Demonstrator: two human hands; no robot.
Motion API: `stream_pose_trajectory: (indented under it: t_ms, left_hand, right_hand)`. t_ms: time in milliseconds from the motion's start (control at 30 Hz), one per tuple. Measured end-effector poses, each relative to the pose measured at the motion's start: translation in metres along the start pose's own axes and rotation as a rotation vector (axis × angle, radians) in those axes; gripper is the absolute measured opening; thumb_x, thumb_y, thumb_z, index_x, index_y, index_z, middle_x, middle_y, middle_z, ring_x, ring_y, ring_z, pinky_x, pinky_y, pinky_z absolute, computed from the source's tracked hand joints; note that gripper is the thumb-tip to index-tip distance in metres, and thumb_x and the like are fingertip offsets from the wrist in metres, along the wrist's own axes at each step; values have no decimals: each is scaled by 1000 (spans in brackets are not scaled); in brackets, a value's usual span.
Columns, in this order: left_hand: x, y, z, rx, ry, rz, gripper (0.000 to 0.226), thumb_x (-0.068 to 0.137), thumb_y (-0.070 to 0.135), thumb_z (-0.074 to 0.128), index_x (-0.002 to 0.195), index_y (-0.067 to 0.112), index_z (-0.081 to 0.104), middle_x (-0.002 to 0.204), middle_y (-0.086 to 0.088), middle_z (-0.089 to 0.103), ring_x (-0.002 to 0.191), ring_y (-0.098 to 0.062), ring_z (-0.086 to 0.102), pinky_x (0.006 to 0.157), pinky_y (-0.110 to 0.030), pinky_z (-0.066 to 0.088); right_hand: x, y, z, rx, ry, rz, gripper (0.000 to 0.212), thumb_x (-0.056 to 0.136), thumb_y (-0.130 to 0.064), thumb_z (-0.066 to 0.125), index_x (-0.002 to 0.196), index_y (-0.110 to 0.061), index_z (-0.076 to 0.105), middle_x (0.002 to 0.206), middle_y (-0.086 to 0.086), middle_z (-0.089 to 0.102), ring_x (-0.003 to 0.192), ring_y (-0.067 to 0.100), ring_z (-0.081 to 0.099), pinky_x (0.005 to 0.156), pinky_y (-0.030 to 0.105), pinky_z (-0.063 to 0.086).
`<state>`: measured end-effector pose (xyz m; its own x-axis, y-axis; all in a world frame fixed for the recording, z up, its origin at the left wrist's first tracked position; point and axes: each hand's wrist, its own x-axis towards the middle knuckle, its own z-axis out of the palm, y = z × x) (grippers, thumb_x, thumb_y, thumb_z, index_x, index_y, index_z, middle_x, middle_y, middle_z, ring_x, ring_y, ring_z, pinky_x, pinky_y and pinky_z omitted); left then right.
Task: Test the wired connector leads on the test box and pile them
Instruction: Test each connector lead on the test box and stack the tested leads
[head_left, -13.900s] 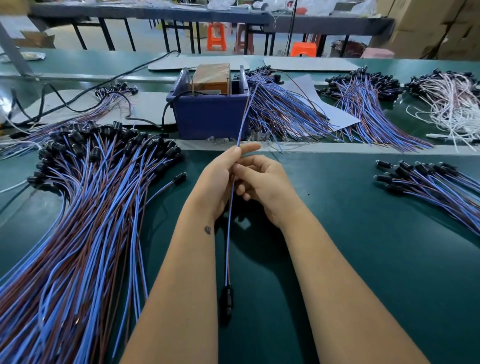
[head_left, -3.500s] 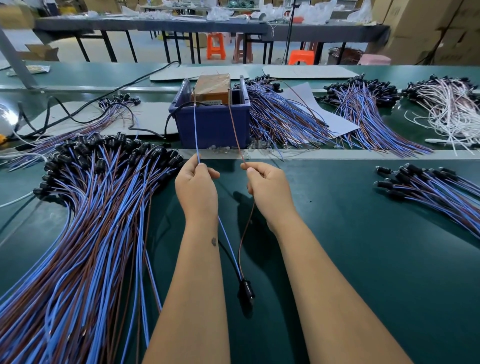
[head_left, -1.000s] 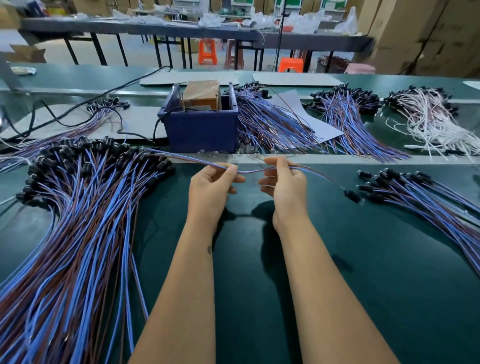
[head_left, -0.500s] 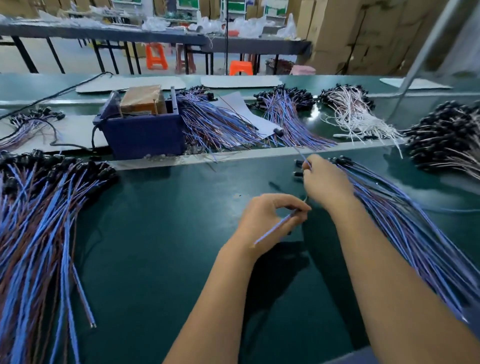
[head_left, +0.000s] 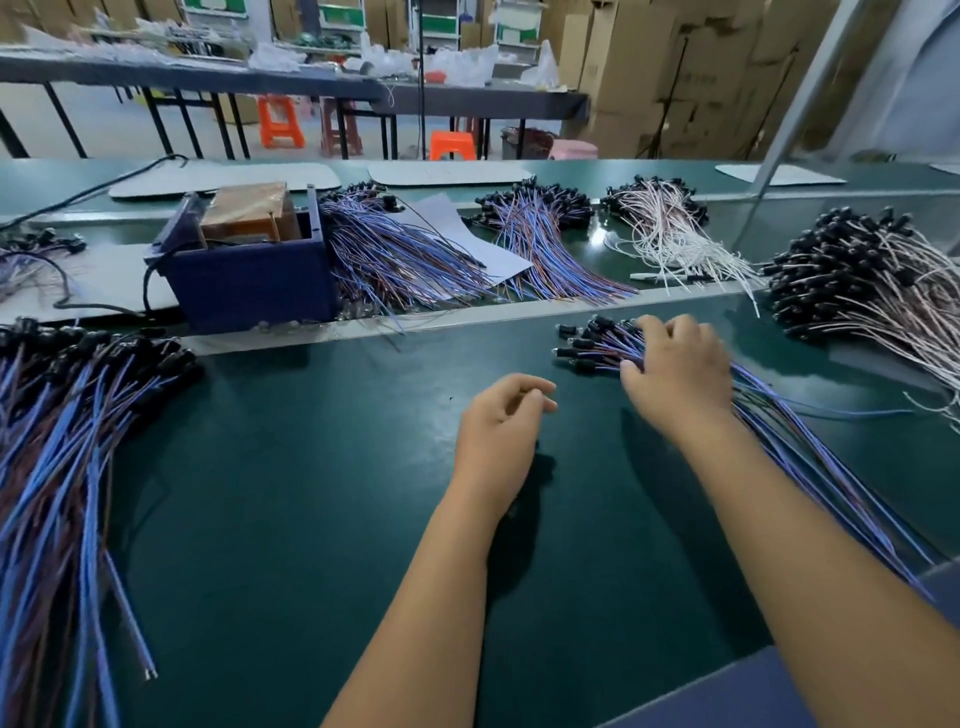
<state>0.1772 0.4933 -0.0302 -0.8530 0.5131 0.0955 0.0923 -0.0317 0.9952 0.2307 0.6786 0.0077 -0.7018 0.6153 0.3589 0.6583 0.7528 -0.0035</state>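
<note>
Green tabletop (head_left: 322, 493): my right hand (head_left: 678, 366) presses on the pile (head_left: 597, 348) at 2 o'clock, squaring connectors; left hand (head_left: 501, 421) relaxed, holding nothing.

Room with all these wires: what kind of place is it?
Probably a factory workshop: heaps of blue-and-brown leads on a long green bench, a blue test box, and stacked cardboard cartons behind.

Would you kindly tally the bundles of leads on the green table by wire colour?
Blue-and-brown bundles: 5
White or pale bundles: 2
Total: 7
</note>
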Motion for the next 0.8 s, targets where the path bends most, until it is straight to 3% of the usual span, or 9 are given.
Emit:
stream_pose_trajectory:
  t_ms: [67, 100, 200, 300, 400, 567, 667, 800]
  left_hand:
    - [4, 3, -17, 8, 151, 7, 27, 95, 12, 50, 86, 30, 67, 77, 13, 68, 65, -15, 54, 63, -36, 57]
    - [7, 3, -29, 43, 230, 34, 28, 94, 11, 49, 86, 31, 66, 79, 12, 65, 64, -12, 52, 66, -39, 56]
    - [15, 1, -72, 260, 500, 137, 26, 91, 5, 49, 93, 25, 67, 114, 4, 54, 100, -3, 51, 94, -30, 45]
    - [20, -4, -122, 498, 703, 44, 24, 90, 8, 52, 110, 15, 64, 147, -5, 32, 128, -19, 33, 99, -30, 35]
    - [20, -5, -160, 556, 753, -50, 28, 91, 11, 53, 119, 11, 53, 154, -12, 14, 124, -32, 36, 90, -33, 38]
    - [25, 1, -189, 665, 763, -196, 37, 92, 13, 52, 128, 10, 45, 158, -18, 3, 89, -33, 48, 74, -33, 33]
    - [34, 3, -197, 750, 731, -305, 36, 94, 19, 51, 127, 7, 45, 158, -20, 4, 99, -38, 53, 74, -34, 33]
    - [40, 0, -194, 900, 728, -328, 34, 94, 22, 52, 124, 6, 50, 150, -18, 19, 109, -38, 51, 75, -38, 36]
  right_hand:
    - [-7, -37, 4, 81, 44, -109, 45, 89, -31, 57, 131, -15, 51, 120, 14, 50, 110, 33, 44, 93, 40, 33]
    - [-10, -57, 6, 141, 43, -164, 46, 89, -30, 58, 132, -16, 52, 120, 13, 50, 110, 32, 44, 93, 39, 31]
    - [-19, -123, 13, 332, -17, -297, 46, 88, -30, 58, 133, -20, 52, 122, 9, 48, 116, 30, 41, 98, 37, 27]
    - [-29, -190, 19, 476, -68, -390, 45, 88, -31, 57, 132, -21, 52, 123, 8, 48, 118, 29, 40, 100, 38, 26]
    - [-41, -250, 21, 565, -106, -472, 44, 90, -34, 58, 132, -22, 52, 125, 7, 48, 119, 28, 40, 98, 38, 28]
    - [-57, -289, 29, 546, -159, -508, 39, 95, -38, 52, 129, -20, 54, 125, 9, 49, 116, 30, 42, 95, 39, 31]
    - [-56, -282, 31, 616, -187, -479, 34, 94, -34, 53, 124, -19, 58, 122, 9, 50, 115, 29, 42, 96, 38, 31]
    - [-55, -278, 29, 768, -243, -412, 28, 93, -27, 53, 118, -18, 62, 120, 7, 53, 115, 27, 43, 99, 36, 32]
